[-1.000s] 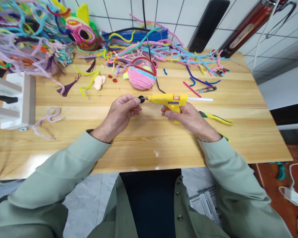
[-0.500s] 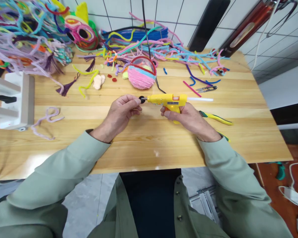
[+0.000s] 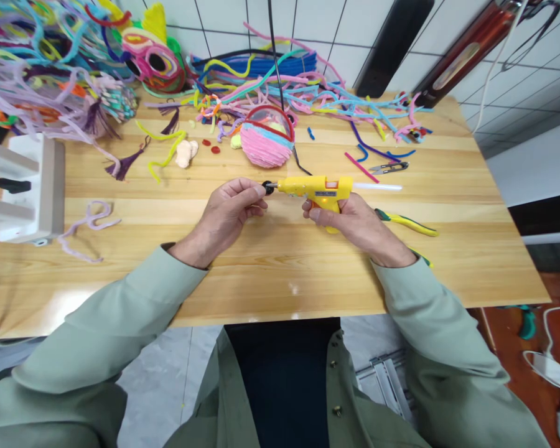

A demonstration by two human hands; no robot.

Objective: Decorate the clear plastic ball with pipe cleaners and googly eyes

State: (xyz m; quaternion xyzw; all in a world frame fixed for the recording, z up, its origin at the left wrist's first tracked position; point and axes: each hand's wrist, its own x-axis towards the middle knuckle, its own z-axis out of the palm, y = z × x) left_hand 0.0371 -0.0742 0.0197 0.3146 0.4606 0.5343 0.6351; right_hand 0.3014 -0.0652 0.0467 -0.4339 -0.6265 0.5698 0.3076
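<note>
Between the thumb and fingertips of my left hand (image 3: 233, 205) is a small round black piece (image 3: 269, 187), its exact kind too small to make out. My right hand (image 3: 352, 223) is wrapped round the grip of a yellow hot glue gun (image 3: 305, 185). The gun's metal nozzle points left and appears to touch the black piece. A whitish glue stick (image 3: 378, 186) sticks out of its rear end. Just beyond both hands lies a ball wound in pink and blue pipe cleaners (image 3: 265, 148), with a red-rimmed opening.
Pliers (image 3: 408, 223) lie partly under my right forearm, with thread snips (image 3: 389, 167) farther back. Loose pipe cleaners (image 3: 261, 68) cover the table's rear edge, beside a colourful mask-like piece (image 3: 154, 59). A white power strip (image 3: 32, 186) stands at the left. A black cord hangs behind the ball.
</note>
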